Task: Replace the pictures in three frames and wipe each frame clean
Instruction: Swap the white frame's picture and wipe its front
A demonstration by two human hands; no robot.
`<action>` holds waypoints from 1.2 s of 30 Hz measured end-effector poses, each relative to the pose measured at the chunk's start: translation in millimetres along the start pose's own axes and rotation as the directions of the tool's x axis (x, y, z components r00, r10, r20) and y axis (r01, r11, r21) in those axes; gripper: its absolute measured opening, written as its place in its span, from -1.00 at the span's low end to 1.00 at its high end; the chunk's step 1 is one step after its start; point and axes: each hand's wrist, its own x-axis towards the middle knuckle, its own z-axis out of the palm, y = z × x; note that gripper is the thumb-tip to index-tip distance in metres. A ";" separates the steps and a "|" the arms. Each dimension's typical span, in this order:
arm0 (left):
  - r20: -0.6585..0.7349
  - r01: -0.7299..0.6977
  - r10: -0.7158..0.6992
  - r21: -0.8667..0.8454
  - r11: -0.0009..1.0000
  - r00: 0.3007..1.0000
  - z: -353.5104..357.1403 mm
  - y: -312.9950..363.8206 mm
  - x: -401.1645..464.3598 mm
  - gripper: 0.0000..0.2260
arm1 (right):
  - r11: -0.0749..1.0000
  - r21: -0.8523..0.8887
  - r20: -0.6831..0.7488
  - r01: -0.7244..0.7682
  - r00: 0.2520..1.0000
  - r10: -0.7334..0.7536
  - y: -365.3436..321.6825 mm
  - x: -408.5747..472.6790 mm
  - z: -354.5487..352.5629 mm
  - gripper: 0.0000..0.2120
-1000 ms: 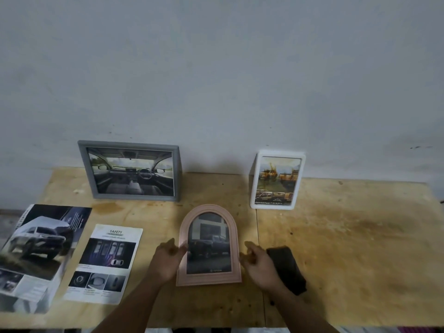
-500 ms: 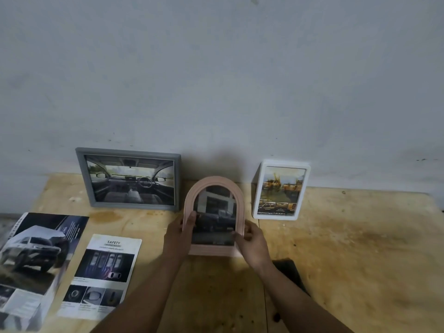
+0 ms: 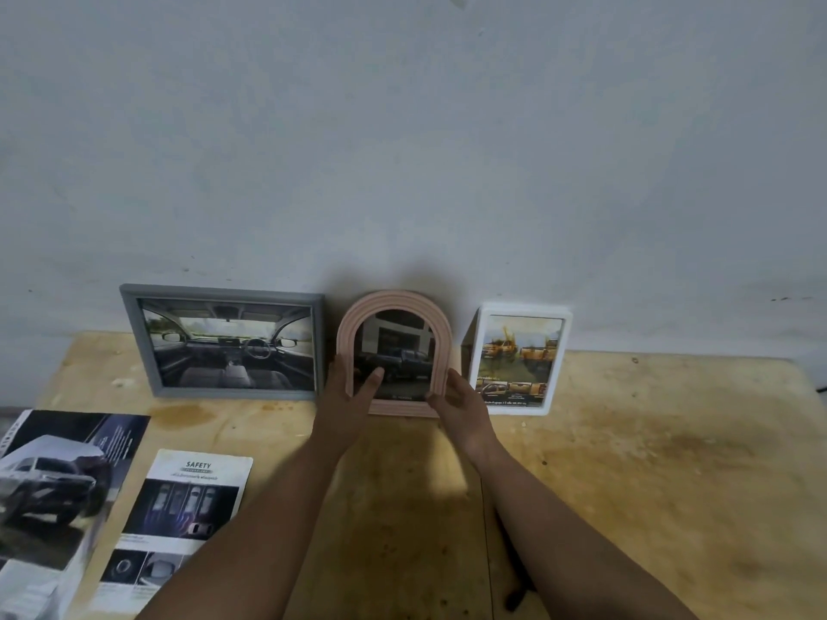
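A pink arched frame point(image 3: 394, 306) with a dark car picture stands upright against the wall at the back of the wooden table point(image 3: 649, 463). My left hand point(image 3: 347, 391) grips its left edge, thumb lying across the glass. My right hand point(image 3: 461, 400) holds its lower right corner. A grey frame point(image 3: 134, 333) with a car-interior picture stands to its left. A white frame point(image 3: 555, 364) with yellow vehicles stands to its right.
A large car brochure point(image 3: 58, 485) and a smaller sheet headed SAFETY point(image 3: 188, 507) lie flat at the front left. A bit of dark cloth point(image 3: 514, 599) shows under my right forearm. The wall point(image 3: 402, 149) rises right behind the frames.
Both hands lifted the pink frame off the table near the front, carried it back and stood it upright between the grey and white frames. The cloth stayed where it lay.
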 end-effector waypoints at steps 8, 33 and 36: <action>-0.145 -0.030 0.037 0.052 0.998 0.989 35.7 -19.3 -35.8 -0.78 | 0.993 0.110 -0.199 0.038 0.980 -0.015 23.2 -29.2 -30.6 -0.66; 0.162 -0.008 0.030 -0.137 0.991 0.986 155.3 28.7 -49.1 -0.83 | 0.942 0.309 -0.246 -0.134 0.945 0.215 39.7 -44.9 -157.2 -0.76; 0.213 -0.021 0.049 -0.129 0.991 0.976 131.1 6.6 -73.5 -0.85 | 0.928 0.319 -0.136 -0.190 0.960 0.244 53.6 -74.4 -138.2 -0.70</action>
